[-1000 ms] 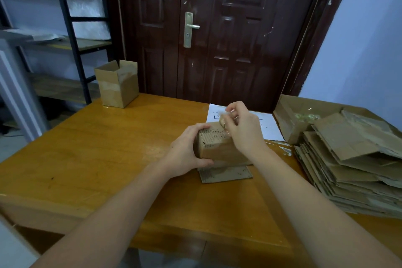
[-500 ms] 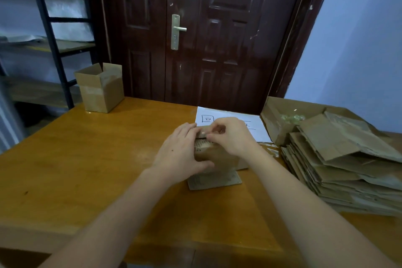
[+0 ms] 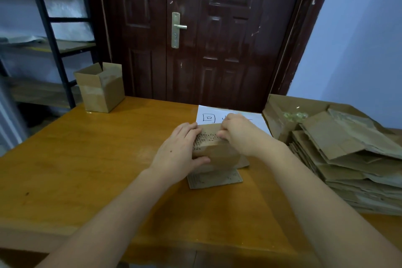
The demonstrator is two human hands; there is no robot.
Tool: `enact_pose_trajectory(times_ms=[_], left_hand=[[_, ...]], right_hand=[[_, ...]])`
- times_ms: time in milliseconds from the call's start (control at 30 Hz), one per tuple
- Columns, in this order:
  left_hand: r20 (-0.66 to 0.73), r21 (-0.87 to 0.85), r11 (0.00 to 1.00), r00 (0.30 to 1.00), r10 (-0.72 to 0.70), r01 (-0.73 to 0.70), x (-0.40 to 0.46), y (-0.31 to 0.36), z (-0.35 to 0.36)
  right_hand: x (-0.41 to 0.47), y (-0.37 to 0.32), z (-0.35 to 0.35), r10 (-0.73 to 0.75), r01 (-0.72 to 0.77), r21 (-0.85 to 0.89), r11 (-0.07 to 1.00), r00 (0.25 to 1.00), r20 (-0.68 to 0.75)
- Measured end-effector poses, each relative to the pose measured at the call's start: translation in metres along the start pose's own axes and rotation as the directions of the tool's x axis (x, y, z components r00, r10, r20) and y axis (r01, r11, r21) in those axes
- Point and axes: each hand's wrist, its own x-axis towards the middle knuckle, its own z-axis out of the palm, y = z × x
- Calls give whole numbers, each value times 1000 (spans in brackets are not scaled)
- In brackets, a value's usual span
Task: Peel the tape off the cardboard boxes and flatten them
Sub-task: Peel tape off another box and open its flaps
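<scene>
Cardboard box (image 3: 214,151) now gripped lower on the bench (image 3: 97,159), left hand (image 3: 177,152) bracing, right hand (image 3: 238,135) pinching its top edge, tape likely lifting.

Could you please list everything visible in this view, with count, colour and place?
small cardboard box: one, brown, table centre, held by both hands
open cardboard box: one, brown, far left table corner
stack of flattened cardboard: one pile, brown, right side of table
large open box: one, brown, behind the stack
sheet of paper: one, white, behind the held box
table: one, orange-brown wood
door: one, dark brown, behind table
shelf rack: one, black frame, far left
left hand: gripping the box's left side
right hand: fingers on the box's top edge
</scene>
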Motion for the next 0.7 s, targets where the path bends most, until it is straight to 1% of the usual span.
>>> enact_pose_trajectory(times_ms=[67,100,167,200,233,300,333,367,400,533,567,600,633,667,700], left_hand=[[-2,-9,1000,1000,-8,8,0,1,0],[-3,-11,1000,1000,-10,9,0,2,0],[0,-9,1000,1000,-10,10,0,2,0],[2,-5,1000,1000,-11,11,0,2,-1],[5,-1,1000,1000,-9,9,0,1,-1],[13,16,1000,1000,3,-3,0,2,-3],[16,29,1000,1000,9,-9,0,2,-4],[17,39,999,1000,12,-12,0,3,-4],[14,44,999,1000,11,-11,0,3,-4],[9,58,998,1000,16,-17,-2,2,-6],[14,61,998,1000,26,-26,-1,2,-7],[20,63,997,999,36,-37,0,3,-7],[20,66,997,999,45,-46,1,4,-6],[18,69,997,999,46,-47,2,5,-6],[20,68,997,999,38,-39,3,6,-6]], right_hand=[[-3,0,-4,30,-31,99,995,999,12],[-4,2,-2,63,-50,206,977,996,-59],[-8,2,1,194,-95,474,876,967,-164],[-9,2,3,257,-117,560,820,950,-177],[-8,4,4,298,-148,568,810,937,-181],[-8,4,5,343,-251,442,862,928,-143],[-9,3,7,374,-297,425,855,921,-109],[-9,2,9,406,-326,469,821,910,-79],[-10,0,12,432,-330,531,781,898,-78],[-9,8,9,554,-359,610,707,816,-163],[-9,10,5,570,-358,607,710,798,-196],[-10,11,3,553,-357,537,764,791,-261],[-10,11,3,496,-349,408,844,798,-344],[-11,9,5,397,-314,255,914,821,-411],[-13,6,9,282,-253,125,959,849,-446]])
